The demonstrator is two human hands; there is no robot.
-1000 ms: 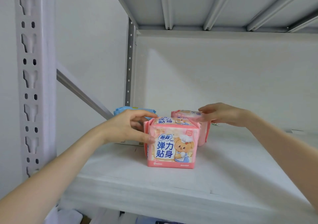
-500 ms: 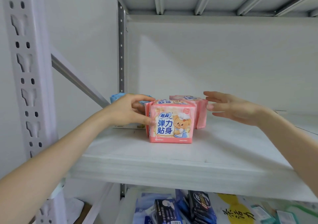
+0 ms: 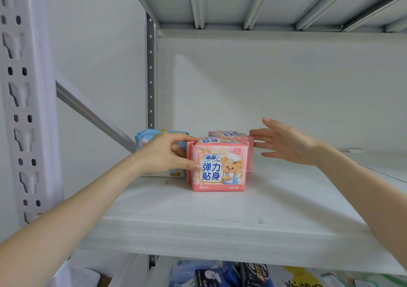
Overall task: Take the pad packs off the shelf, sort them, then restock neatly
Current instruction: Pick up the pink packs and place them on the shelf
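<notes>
A pink pad pack (image 3: 219,167) with a bear picture stands upright at the back left of the white shelf (image 3: 220,209). My left hand (image 3: 167,152) grips its left side, thumb on the front face and fingers over the top edge. Directly behind it stands a second pink pack (image 3: 233,135), mostly hidden. A blue pack (image 3: 146,135) sits to the left, partly behind my left hand. My right hand (image 3: 284,143) hovers open at the right of the pink packs, fingers straight, their tips at the rear pack's right edge.
A perforated steel upright (image 3: 22,110) and a diagonal brace (image 3: 94,115) stand at the left. The rear post (image 3: 150,73) is in the back corner. The shelf above (image 3: 264,2) hangs low. Several dark and coloured packs (image 3: 231,273) lie on the shelf below.
My right hand has lifted off the rear pink pack and drawn back to the right with fingers spread. My left hand keeps its grip on the front pack. The camera has tilted downward.
</notes>
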